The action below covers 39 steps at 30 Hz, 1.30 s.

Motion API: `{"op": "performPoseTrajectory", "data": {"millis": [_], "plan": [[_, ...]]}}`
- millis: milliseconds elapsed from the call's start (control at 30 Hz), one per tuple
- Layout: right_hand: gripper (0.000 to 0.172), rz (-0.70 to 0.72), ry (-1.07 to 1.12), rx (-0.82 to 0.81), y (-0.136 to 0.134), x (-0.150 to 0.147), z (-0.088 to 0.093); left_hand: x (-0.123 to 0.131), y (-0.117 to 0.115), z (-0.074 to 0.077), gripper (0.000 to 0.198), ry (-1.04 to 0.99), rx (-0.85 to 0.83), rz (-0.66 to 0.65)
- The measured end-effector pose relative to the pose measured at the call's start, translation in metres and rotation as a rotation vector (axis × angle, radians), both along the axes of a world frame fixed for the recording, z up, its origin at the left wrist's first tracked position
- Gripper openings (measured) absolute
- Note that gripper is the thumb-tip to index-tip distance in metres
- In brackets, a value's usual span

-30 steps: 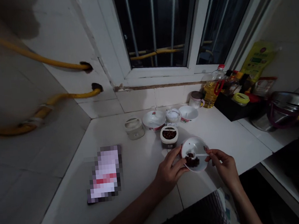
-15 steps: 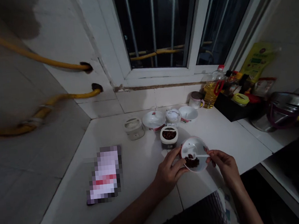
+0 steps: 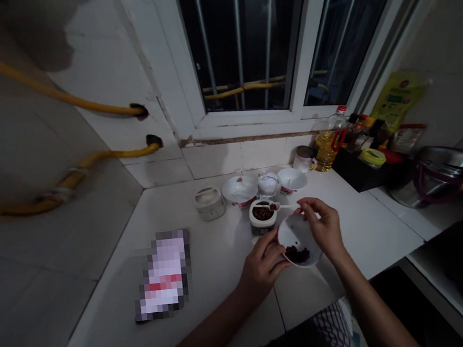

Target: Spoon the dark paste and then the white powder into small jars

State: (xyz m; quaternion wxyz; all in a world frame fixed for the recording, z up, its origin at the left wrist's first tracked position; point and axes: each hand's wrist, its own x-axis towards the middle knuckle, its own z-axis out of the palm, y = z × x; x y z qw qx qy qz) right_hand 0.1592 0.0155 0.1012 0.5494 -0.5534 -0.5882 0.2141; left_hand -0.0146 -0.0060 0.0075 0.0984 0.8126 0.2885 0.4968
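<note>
My left hand (image 3: 260, 263) is closed on the left rim of a white bowl (image 3: 309, 237), which is tilted. Dark reddish-brown bits (image 3: 297, 254) lie in its lower part. Between the fingertips of my right hand (image 3: 322, 222) is the handle of a small white spoon (image 3: 287, 206). Some dark bits sit in the spoon's scoop, over the right rim of a white-rimmed jar (image 3: 263, 226). That jar holds more of the same dark red-brown bits and stands just beyond the bowl.
Behind the jar stand a lidded container (image 3: 209, 203), a shallow bowl (image 3: 233, 188), a clear jar of white stuff (image 3: 268, 183) and another bowl (image 3: 292, 178). An oil bottle (image 3: 326, 145), a black box (image 3: 356, 169) and a steel pot (image 3: 429, 184) are right. A blurred flat packet (image 3: 165, 272) lies left.
My right hand has lifted the spoon out of the bowl and moved it away from me to the jar's rim. My left hand keeps the bowl in nearly the same place.
</note>
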Motion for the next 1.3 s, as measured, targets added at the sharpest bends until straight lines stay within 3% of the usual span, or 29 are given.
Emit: {"op": "performPoseTrajectory", "data": {"millis": [200,367,500,633,700,867,1067,1300], "plan": [[0.020,0.112,-0.642,0.393,0.009,-0.010,-0.002,0.001,-0.001,0.002,0.022,-0.006,-0.021,-0.003],[0.022,0.125,-0.706,0.487,0.005,-0.005,0.001,0.001,-0.001,0.005,0.022,-0.012,-0.011,0.006],[0.017,0.039,-0.515,0.426,-0.007,0.006,0.004,0.001,-0.001,0.004,0.025,-0.009,0.000,0.008],[0.015,-0.055,-0.360,0.230,-0.030,0.033,-0.004,0.001,-0.001,0.003,0.023,0.008,0.036,0.005],[0.014,-0.017,-0.442,0.145,-0.040,0.046,-0.012,0.001,-0.001,0.003,0.023,0.011,0.063,0.006],[0.013,0.034,-0.621,0.147,-0.052,0.056,-0.029,0.002,-0.002,0.004,0.021,0.034,0.183,0.023],[0.018,0.225,-0.698,0.158,-0.059,0.052,-0.021,0.001,-0.003,0.005,0.021,0.103,0.259,0.023],[0.017,-0.020,-0.760,0.112,-0.066,0.068,-0.021,0.003,-0.004,0.007,0.018,0.076,0.304,0.024]]}}
